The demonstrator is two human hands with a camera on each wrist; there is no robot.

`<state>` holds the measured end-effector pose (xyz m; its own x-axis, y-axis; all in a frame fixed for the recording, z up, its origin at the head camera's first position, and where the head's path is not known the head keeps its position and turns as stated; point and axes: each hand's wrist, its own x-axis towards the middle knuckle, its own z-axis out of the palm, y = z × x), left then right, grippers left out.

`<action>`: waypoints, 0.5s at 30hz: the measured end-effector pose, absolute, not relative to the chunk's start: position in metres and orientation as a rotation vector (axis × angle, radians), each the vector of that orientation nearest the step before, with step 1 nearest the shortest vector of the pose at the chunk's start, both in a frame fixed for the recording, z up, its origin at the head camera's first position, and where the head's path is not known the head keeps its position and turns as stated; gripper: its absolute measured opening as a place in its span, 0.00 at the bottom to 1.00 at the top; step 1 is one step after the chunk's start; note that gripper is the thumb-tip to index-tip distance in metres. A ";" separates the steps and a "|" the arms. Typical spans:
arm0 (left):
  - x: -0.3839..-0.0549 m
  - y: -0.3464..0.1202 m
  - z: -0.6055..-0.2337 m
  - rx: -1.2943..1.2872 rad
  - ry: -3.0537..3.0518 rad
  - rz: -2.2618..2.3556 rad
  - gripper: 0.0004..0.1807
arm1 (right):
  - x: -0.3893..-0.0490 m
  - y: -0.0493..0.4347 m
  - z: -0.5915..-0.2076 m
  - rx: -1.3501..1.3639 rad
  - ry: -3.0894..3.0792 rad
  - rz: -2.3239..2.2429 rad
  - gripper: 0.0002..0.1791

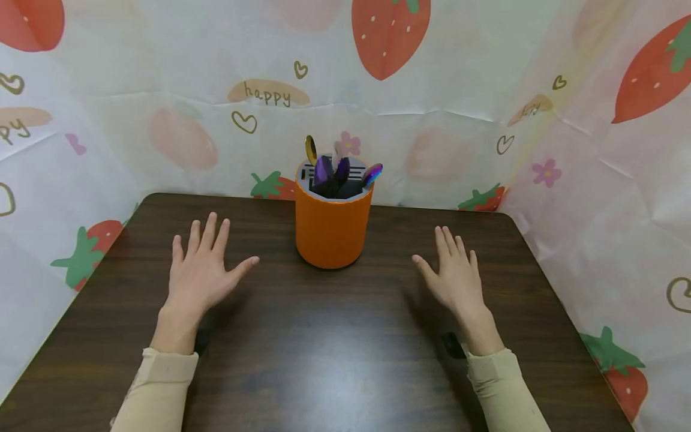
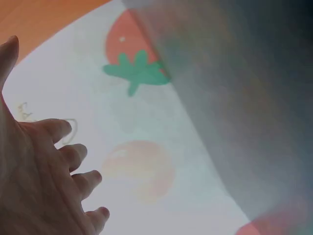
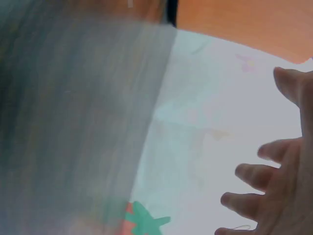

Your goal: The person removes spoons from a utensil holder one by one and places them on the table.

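Observation:
An orange cylindrical holder (image 1: 332, 234) with a grey slotted top stands upright towards the back of the table. Several handles stick out of it: a gold one (image 1: 310, 150), a purple one (image 1: 323, 171), a rainbow-coloured one (image 1: 372, 174), plus dark and pale ones. To its left, my left hand (image 1: 200, 270) has its fingers spread straight, palm down, holding nothing. My right hand (image 1: 456, 276) is held out on the other side, fingers extended and thumb apart, also holding nothing. Neither hand touches the holder. Both wrist views show the orange wall (image 2: 44, 19) beyond the thumb.
The dark wood-grain table (image 1: 335, 342) has rounded back corners. Behind it and along both sides hangs a pale cloth (image 1: 453, 72) printed with strawberries, hearts and flowers. Light sleeves (image 1: 162, 390) cover both forearms, and a small dark object (image 1: 453, 346) sits at the right wrist.

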<state>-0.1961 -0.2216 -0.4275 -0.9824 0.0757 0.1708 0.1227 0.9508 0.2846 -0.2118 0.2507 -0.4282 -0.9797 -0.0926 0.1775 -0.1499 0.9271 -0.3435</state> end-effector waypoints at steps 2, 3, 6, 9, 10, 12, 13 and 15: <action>-0.199 -0.217 -0.420 -0.162 -2.930 -0.448 0.58 | -0.211 0.247 -0.422 0.197 -2.867 0.602 0.50; -0.201 -0.214 -0.416 -0.170 -2.924 -0.449 0.58 | -0.211 0.245 -0.419 0.199 -2.836 0.642 0.49; -0.206 -0.206 -0.404 -0.193 -2.906 -0.449 0.58 | -0.210 0.239 -0.411 0.211 -2.727 0.806 0.47; -0.213 -0.196 -0.391 -0.220 -2.888 -0.447 0.58 | -0.210 0.232 -0.402 0.239 -2.598 0.958 0.43; -0.215 -0.193 -0.387 -0.228 -2.881 -0.446 0.57 | -0.211 0.230 -0.399 0.259 -2.548 1.001 0.41; -0.221 -0.186 -0.379 -0.247 -2.866 -0.449 0.57 | -0.212 0.224 -0.393 0.302 -2.448 1.067 0.39; -0.223 -0.183 -0.376 -0.257 -2.861 -0.445 0.57 | -0.213 0.221 -0.390 0.322 -2.402 1.091 0.37; -0.228 -0.176 -0.368 -0.275 -2.850 -0.444 0.57 | -0.215 0.215 -0.384 0.361 -2.313 1.138 0.35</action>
<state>-0.2281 -0.1763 -0.3684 -0.9527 0.1466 0.2662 0.2207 0.9360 0.2743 -0.2155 0.2151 -0.3842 -0.8228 -0.0046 0.5682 -0.4529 0.6093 -0.6509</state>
